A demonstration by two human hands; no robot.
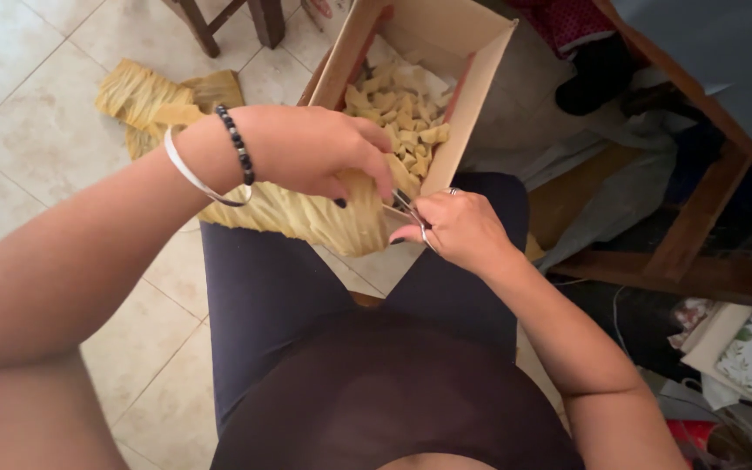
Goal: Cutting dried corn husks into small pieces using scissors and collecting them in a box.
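Over the lap: both hands at a pale fibrous strip.

Left hand (311, 152) clamps the strip (306, 213), long axis running nine to three; right hand (459, 228), at its three o'clock end, grips scissors (412, 211). Cardboard box (419, 78) of cut pieces (402, 122) lies at twelve. More strips (145, 96) on the tiled floor (19, 130) at ten.

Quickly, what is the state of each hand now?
Left hand: closed, holding a yellow pleated strip.
Right hand: closed on scissors, at the strip's edge.
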